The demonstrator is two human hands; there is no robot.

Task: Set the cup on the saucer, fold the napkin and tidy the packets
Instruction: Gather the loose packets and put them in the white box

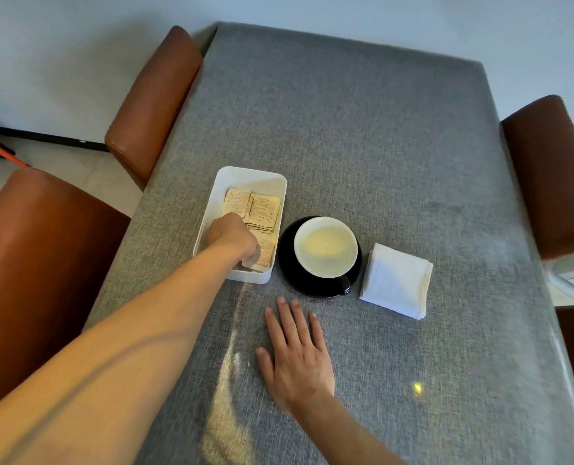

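Observation:
A black cup [326, 251] with a pale inside stands on a black saucer [287, 263]; its handle points toward me. Right of it lies a folded white napkin [396, 280]. Left of the saucer a white tray [245, 177] holds several tan packets [263, 209]. My left hand [232, 236] reaches into the near end of the tray, fingers curled down on a packet [263, 258]; whether it grips the packet is hidden. My right hand [295, 350] lies flat on the table in front of the saucer, fingers apart, holding nothing.
The grey cloth-covered table [363, 129] stretches away from me. Brown leather chairs stand at the left [151, 95], near left [37, 263] and right [554, 176]. A pale floor and a wall show beyond the left edge.

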